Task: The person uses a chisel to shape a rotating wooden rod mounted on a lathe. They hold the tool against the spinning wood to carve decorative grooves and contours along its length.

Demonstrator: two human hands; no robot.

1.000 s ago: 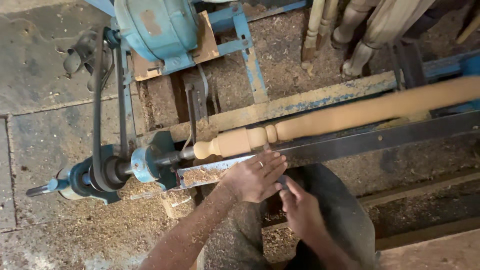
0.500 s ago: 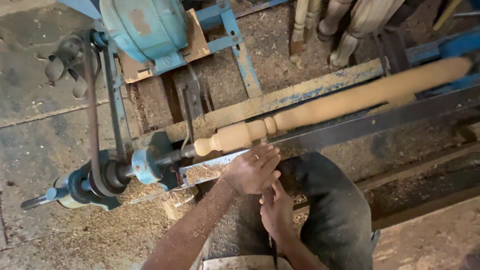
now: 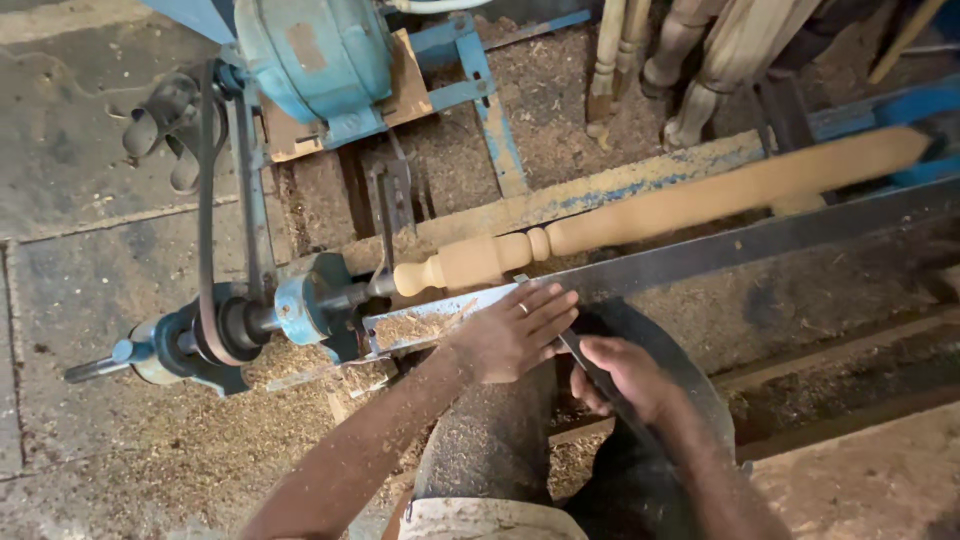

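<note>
The wooden spindle (image 3: 640,208) lies mounted in the lathe, slanting from the blue headstock (image 3: 310,305) on the left up toward the far right edge of the lathe bed. Its left end carries a turned knob, a bead and a thicker block; the rest is a long plain shaft, blurred along its length. Just in front of it runs the long metal tool rest (image 3: 720,255), parallel to the spindle.

The left hand (image 3: 515,330) lies flat on the tool rest, fingers (image 3: 550,305) spread and extended toward the spindle, the tips just short of the turned block and not touching it. A ring shows on 1 finger. Under this palm passes a dark, narrow chisel (image 3: 600,375), whose far end reaches toward the spindle near the bead. The right hand (image 3: 625,375) sits nearer the body, fingers curled closed around the handle end of the chisel, well below the spindle.

A drive belt (image 3: 207,200) runs from the headstock pulley up to the pale blue motor (image 3: 315,55) at the far left. Sawdust (image 3: 180,440) covers the floor. Several finished turned legs (image 3: 690,55) lean at the far edge.
</note>
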